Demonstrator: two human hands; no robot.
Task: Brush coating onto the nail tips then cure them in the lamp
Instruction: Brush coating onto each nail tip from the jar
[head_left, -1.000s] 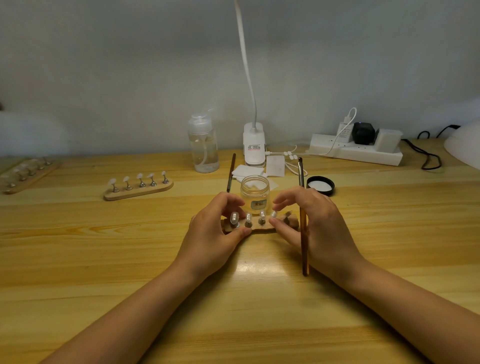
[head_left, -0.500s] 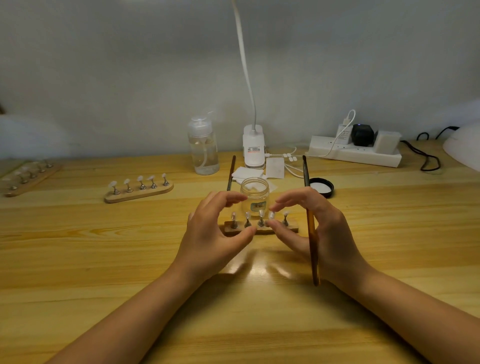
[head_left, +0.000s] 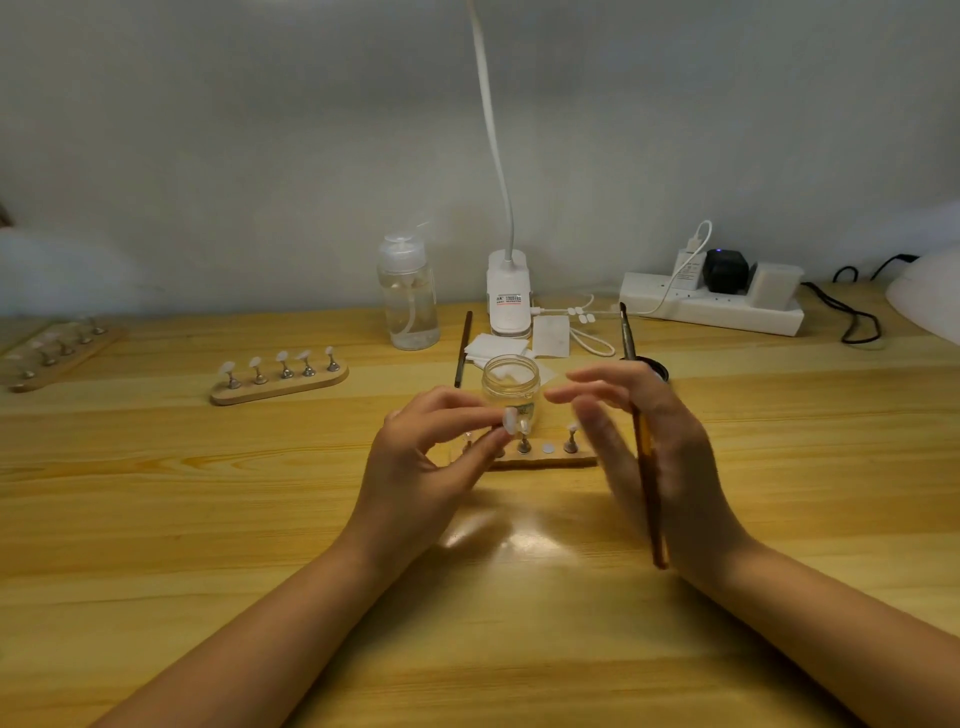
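Observation:
A small wooden stand (head_left: 545, 460) with metal pegs carrying nail tips lies at the table's middle, just in front of an open glass jar (head_left: 511, 378). One round spot on the stand is bare. My left hand (head_left: 431, 457) pinches a peg with a white nail tip (head_left: 511, 419) between thumb and fingers, lifted above the stand's left part. My right hand (head_left: 660, 447) hovers to the right of the stand, fingers blurred. It holds a long brown brush (head_left: 644, 457), bristles pointing away from me. The white curing lamp (head_left: 930, 293) shows at the right edge.
A second stand with nail tips (head_left: 280, 383) and a third (head_left: 57, 353) lie at the left. Behind the jar are a pump bottle (head_left: 408, 299), a desk lamp base (head_left: 509, 299), wipes (head_left: 551, 335), another brush (head_left: 462, 356), a black lid (head_left: 661, 370) and a power strip (head_left: 717, 307).
My left hand has lifted one peg with its nail tip off the stand. My right hand has let go of the stand and drawn back to the right, brush still in it.

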